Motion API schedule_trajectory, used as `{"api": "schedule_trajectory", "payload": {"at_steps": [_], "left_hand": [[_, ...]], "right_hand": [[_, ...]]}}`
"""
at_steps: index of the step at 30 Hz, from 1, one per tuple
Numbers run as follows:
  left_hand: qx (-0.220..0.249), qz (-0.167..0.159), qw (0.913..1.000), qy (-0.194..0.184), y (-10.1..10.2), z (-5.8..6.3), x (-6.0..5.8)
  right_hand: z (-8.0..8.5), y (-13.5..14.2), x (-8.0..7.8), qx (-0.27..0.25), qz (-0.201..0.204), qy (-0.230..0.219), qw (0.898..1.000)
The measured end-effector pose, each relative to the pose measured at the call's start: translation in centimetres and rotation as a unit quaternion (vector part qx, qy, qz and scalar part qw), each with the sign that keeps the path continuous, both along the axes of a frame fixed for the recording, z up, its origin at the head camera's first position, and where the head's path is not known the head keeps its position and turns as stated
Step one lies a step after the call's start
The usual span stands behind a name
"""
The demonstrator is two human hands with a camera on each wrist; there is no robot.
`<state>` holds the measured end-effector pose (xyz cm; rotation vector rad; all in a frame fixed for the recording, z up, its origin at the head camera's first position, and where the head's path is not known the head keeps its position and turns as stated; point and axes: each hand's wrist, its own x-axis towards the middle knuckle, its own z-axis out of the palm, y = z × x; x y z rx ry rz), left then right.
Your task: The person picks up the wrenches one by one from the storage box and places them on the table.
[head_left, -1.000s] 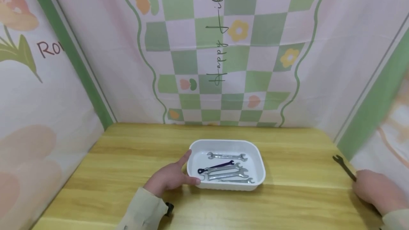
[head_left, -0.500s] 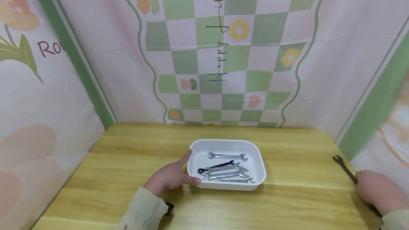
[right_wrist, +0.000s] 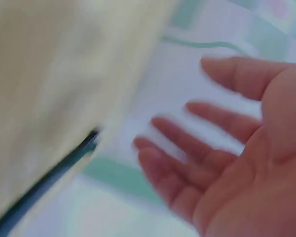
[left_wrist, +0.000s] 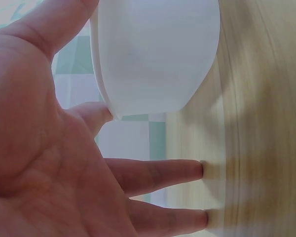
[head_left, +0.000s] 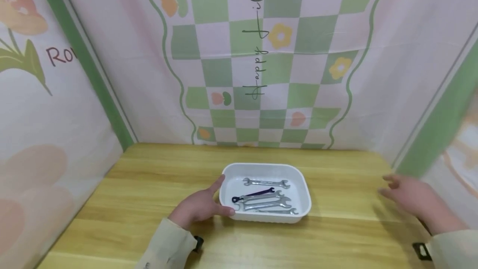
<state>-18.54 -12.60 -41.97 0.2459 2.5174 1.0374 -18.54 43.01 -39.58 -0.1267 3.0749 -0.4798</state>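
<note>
My left hand (head_left: pixel 198 207) rests at the left end of a white plastic tray (head_left: pixel 304 196), thumb and index finger touching its rim. In the left wrist view two other fingers (left_wrist: pixel 160 173) stretch down to the table. Inside the tray lie several silver open-end wrenches (head_left: pixel 266 183) and one dark purple wrench (head_left: pixel 254 194). My right hand (head_left: pixel 414 196) is above the table's right side, holding nothing, with its fingers loosely bent. A dark wrench (right_wrist: pixel 49 173) lies on the table near that hand in the right wrist view; in the head view the wrist mostly hides it.
The wooden table (head_left: pixel 157 165) ends at a fabric backdrop (head_left: pixel 257 74) with green checks. Fabric walls also stand at the left and the right, the right one (head_left: pixel 429 152) close to my right hand.
My right hand gripped the dark wrench at the far right before. It has let go of it, and the hand has moved left and away from me. Left hand and tray stay put.
</note>
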Motion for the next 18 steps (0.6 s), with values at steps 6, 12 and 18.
{"api": "schedule_trajectory", "payload": {"at_steps": [6,12,18], "left_hand": [[0.000,-0.005,1.0000,0.004,0.0,-0.2,-0.2],[-0.007,-0.005,1.0000,0.004,0.0,-0.3,-0.1],[-0.009,-0.004,0.9999,0.005,-0.1,-0.2,-0.2]], "right_hand": [[2.5,-1.9,-2.6,-0.278,0.017,-0.039,0.960],[4.1,-3.3,-5.0,-0.597,0.116,-0.093,0.789],[6.3,-6.3,-6.6,-0.696,0.209,-0.124,0.676]]}}
